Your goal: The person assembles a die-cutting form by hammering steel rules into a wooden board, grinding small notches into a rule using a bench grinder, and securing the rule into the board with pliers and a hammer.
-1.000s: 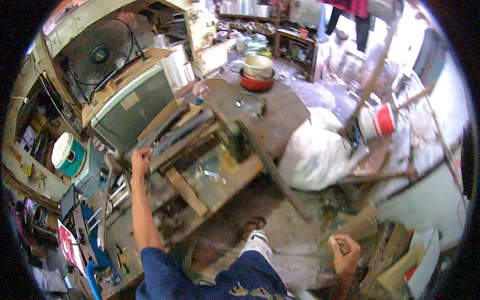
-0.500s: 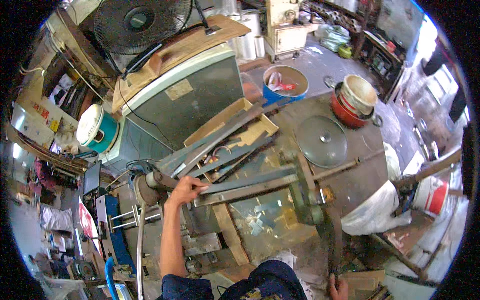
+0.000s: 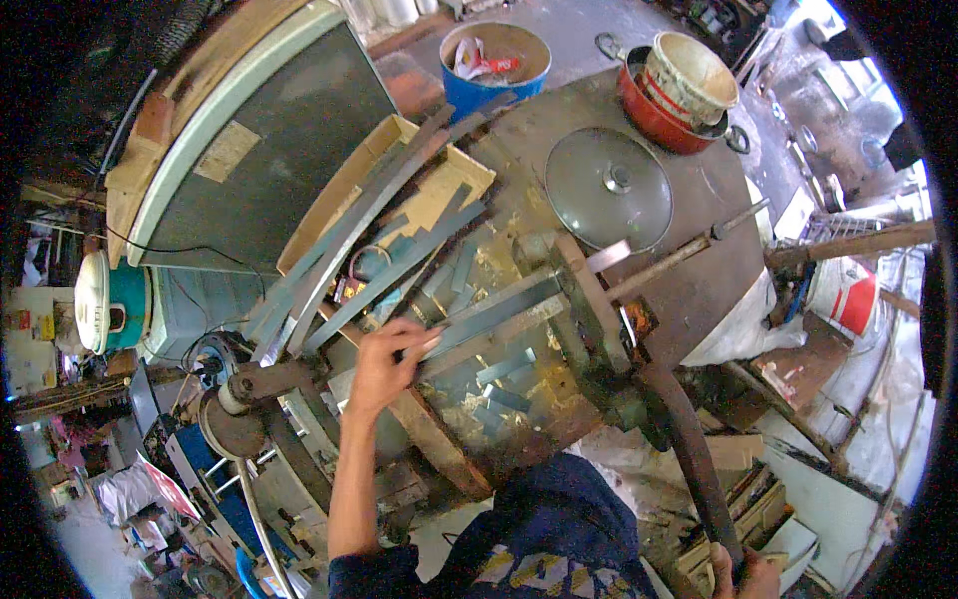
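Note:
My left hand [image 3: 384, 364] is closed in a pinch on the near end of a flat grey metal strip [image 3: 494, 317]. The strip lies along a guide bar, and its far end enters a hand-lever shear [image 3: 589, 309] on the workbench. A short, blurred bright piece [image 3: 611, 256] shows just beyond the shear. At the lower right my right hand [image 3: 743, 573] is wrapped round the end of the shear's long dark lever [image 3: 694, 464]. Small cut metal pieces [image 3: 507, 397] lie scattered on the bench below the strip.
Long metal strips [image 3: 384, 205] lie across an open cardboard box [image 3: 469, 172] beyond my left hand. A round pan lid [image 3: 617, 180] and a red pot [image 3: 654, 118] sit on the bench's far right. Behind it stands a blue drum [image 3: 499, 90]. A wheel-like machine part [image 3: 232, 424] is at left.
The view has shifted, with bench things appearing higher and larger. My left hand still pinches the strip. The lever and my right hand show further right, and a bright piece now appears beyond the shear.

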`<state>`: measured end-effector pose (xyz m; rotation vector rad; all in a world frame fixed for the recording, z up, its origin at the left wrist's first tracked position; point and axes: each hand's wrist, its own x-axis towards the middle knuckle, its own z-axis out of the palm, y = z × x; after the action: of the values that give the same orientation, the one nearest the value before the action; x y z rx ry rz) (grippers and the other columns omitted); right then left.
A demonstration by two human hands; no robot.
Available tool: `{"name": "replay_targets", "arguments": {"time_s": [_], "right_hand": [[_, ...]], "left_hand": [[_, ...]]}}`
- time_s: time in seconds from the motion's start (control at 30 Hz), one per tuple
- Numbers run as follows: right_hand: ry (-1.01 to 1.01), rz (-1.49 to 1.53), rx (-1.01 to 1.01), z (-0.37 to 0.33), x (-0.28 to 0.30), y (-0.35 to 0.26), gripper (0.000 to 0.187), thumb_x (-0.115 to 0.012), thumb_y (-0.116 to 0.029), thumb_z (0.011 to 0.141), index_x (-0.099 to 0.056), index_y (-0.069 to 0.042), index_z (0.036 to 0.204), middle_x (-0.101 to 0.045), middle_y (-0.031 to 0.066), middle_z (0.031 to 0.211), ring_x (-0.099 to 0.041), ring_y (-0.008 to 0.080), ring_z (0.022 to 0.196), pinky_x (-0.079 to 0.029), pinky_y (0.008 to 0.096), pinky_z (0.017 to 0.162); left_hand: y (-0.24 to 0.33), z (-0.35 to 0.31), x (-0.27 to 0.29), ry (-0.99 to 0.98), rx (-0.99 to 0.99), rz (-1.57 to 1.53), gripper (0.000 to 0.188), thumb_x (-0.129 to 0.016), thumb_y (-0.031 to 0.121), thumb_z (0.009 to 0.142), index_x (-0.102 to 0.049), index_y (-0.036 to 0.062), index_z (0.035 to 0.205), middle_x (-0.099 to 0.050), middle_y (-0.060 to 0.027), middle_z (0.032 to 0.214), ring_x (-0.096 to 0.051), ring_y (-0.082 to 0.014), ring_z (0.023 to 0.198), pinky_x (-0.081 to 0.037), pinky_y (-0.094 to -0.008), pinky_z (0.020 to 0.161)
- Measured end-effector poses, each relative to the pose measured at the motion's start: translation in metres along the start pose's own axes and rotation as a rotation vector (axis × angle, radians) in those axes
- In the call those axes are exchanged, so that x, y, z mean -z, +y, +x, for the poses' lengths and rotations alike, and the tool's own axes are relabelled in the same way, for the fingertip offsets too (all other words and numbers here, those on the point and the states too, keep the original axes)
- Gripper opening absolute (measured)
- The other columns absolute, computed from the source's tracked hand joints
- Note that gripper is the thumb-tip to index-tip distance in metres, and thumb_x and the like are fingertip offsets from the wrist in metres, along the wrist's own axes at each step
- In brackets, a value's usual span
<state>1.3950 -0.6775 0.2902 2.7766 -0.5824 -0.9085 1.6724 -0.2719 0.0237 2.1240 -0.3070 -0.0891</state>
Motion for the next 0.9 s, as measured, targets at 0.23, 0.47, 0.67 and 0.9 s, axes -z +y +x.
{"name": "replay_targets", "arguments": {"time_s": [0.23, 0.47, 0.67, 0.9], "right_hand": [[-0.643, 0.220, -0.106, 0.030, 0.041, -0.020, 0.065, -0.055, -0.026, 0.100, -0.024, -0.019, 0.156, -0.034, 0.0126, 0.151, -0.056, 0.0357, 0.118, -0.042, 0.0491, 0.102], [0.097, 0.099, 0.485, -0.033, -0.055, 0.082, 0.073, -0.064, -0.044, 0.092, -0.033, -0.018, 0.153, -0.029, 0.0150, 0.157, -0.047, 0.0348, 0.131, -0.041, 0.0493, 0.105], [-0.526, 0.311, -0.392, 0.037, 0.061, -0.042, 0.060, -0.061, -0.048, 0.093, -0.052, -0.009, 0.137, -0.052, 0.0223, 0.135, -0.053, 0.0426, 0.118, -0.044, 0.0514, 0.097], [-0.534, 0.320, -0.406, 0.042, 0.060, -0.046, 0.065, -0.057, -0.056, 0.092, -0.062, 0.000, 0.124, -0.063, 0.0279, 0.114, -0.058, 0.0469, 0.105, -0.048, 0.0525, 0.090]], "left_hand": [[-0.015, 0.003, 0.020, -0.145, -0.111, 0.166, 0.034, -0.070, 0.002, 0.080, -0.076, 0.0167, 0.110, -0.066, -0.0108, 0.117, -0.060, -0.0303, 0.103, -0.047, -0.0405, 0.091], [-0.023, 0.041, 0.000, -0.364, -0.147, 0.007, 0.041, -0.068, 0.007, 0.084, -0.069, 0.0203, 0.123, -0.065, -0.0151, 0.124, -0.062, -0.0340, 0.105, -0.049, -0.0400, 0.093], [-0.002, 0.090, -0.054, -0.463, -0.090, -0.047, 0.032, -0.066, 0.015, 0.090, -0.069, 0.0177, 0.122, -0.066, -0.0245, 0.105, -0.065, -0.0370, 0.089, -0.051, -0.0398, 0.076], [0.000, 0.094, -0.068, -0.450, -0.076, 0.020, 0.032, -0.065, 0.013, 0.087, -0.072, 0.0142, 0.117, -0.069, -0.0065, 0.119, -0.064, -0.0365, 0.087, -0.052, -0.0404, 0.080]]}}
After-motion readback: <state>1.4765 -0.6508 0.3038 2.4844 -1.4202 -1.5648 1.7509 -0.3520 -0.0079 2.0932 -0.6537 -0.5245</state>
